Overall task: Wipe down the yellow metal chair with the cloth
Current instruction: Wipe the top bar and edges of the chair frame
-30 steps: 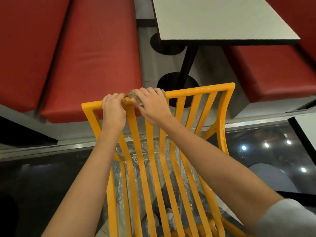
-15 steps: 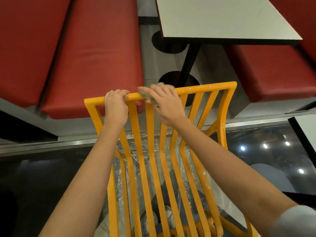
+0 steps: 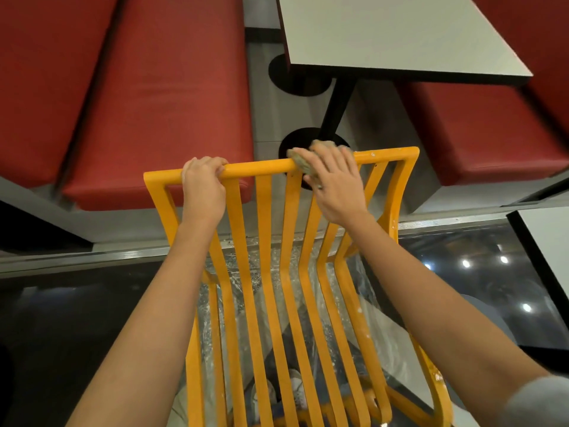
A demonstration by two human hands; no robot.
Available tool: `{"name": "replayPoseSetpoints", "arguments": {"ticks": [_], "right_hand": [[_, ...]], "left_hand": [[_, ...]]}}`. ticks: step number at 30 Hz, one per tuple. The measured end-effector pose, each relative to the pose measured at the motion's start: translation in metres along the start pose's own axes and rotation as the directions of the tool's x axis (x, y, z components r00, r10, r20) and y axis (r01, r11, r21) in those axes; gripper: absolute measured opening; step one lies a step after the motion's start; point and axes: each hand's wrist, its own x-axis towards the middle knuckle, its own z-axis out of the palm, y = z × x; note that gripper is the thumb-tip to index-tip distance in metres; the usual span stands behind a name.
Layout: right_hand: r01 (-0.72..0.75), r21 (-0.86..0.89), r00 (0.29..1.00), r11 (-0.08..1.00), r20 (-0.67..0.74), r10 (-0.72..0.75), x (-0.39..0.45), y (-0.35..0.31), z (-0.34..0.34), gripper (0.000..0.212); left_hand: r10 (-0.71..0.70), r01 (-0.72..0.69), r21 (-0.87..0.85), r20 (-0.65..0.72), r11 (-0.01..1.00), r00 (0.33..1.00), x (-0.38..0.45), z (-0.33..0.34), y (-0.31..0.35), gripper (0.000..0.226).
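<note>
I look down over the back of the yellow metal chair [image 3: 258, 166], its slats running down toward the seat. My left hand [image 3: 201, 186] grips the top rail near its left end. My right hand [image 3: 335, 186] lies over the right half of the same rail and holds a small greyish cloth [image 3: 300, 164] against it. The cloth bunches out past my thumb side and above my fingertips; most of it is hidden under my hand. White specks dot the rail's right end and the right frame.
A grey table [image 3: 385, 35] on a black post [image 3: 337, 103] stands just beyond the chair. Red benches flank it at left [image 3: 160, 103] and right [image 3: 477, 127]. A clear plastic sheet [image 3: 363, 288] lies under the chair on the dark glossy floor. Another table corner [image 3: 548, 241] juts in at right.
My right hand has slid the cloth rightward along the top rail, away from my left hand, which keeps its grip in the same place.
</note>
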Motion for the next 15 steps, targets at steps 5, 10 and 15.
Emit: {"name": "replayPoseSetpoints", "arguments": {"ticks": [5, 10, 15], "right_hand": [[-0.109, 0.087, 0.994, 0.99, 0.0, 0.109, 0.019, -0.042, 0.006, 0.04], [0.154, 0.128, 0.986, 0.98, 0.043, -0.16, 0.007, -0.018, 0.002, 0.047], [-0.218, 0.177, 0.976, 0.96, 0.044, 0.214, 0.028, -0.023, 0.0, 0.049]], "left_hand": [[0.001, -0.001, 0.016, 0.012, 1.0, 1.0, 0.001, 0.0, -0.003, 0.03], [-0.017, 0.017, 0.013, 0.031, 1.0, 0.999, 0.001, 0.0, -0.001, 0.031], [-0.026, 0.026, 0.004, 0.017, 1.0, 1.0, 0.003, 0.003, -0.004, 0.032]]}}
